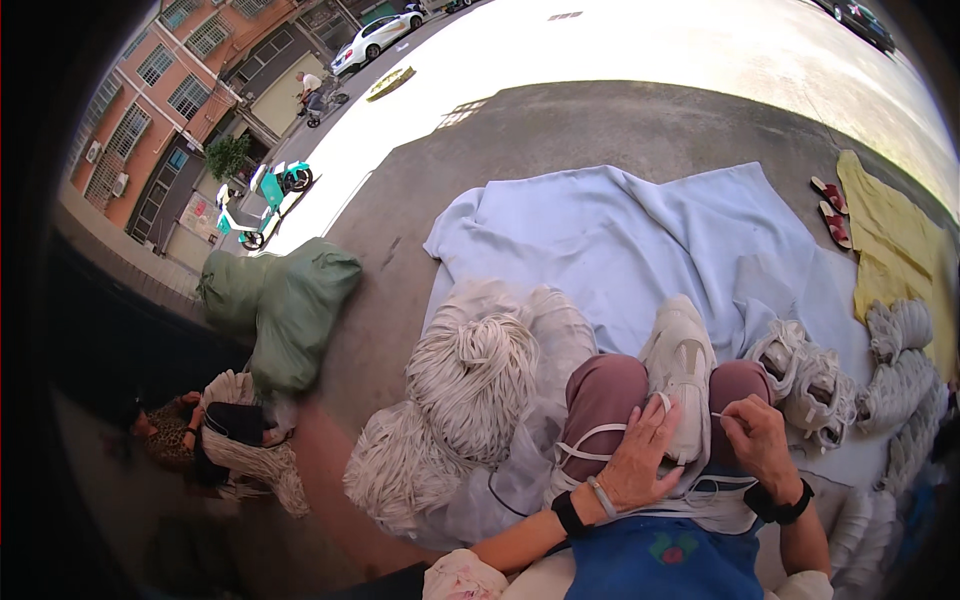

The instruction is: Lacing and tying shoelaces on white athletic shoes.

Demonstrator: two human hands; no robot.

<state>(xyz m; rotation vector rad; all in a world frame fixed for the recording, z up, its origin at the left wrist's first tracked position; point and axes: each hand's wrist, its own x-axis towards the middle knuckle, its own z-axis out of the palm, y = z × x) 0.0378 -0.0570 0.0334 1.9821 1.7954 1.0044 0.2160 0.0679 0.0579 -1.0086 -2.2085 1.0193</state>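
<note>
A pale grey-white sneaker [690,345] stands between my knees with its toe pointing away from me. My left hand [642,455] grips the left side of its upper, and a small loop of white lace shows by the fingertips. At the right of the sneaker, my right hand [757,438] is closed in a pinch on a white shoelace [716,414]. Another loose lace [590,432] trails over my left knee. More laces lie across my lap on the blue apron [650,555].
Big bundles of off-white laces [475,385] sit at my left on clear plastic. Sneakers [815,385] stand at my right, with more rows beyond. A pale blue cloth [620,235] covers the ground ahead. Green sacks [300,310] and a co-worker [175,430] are at the left.
</note>
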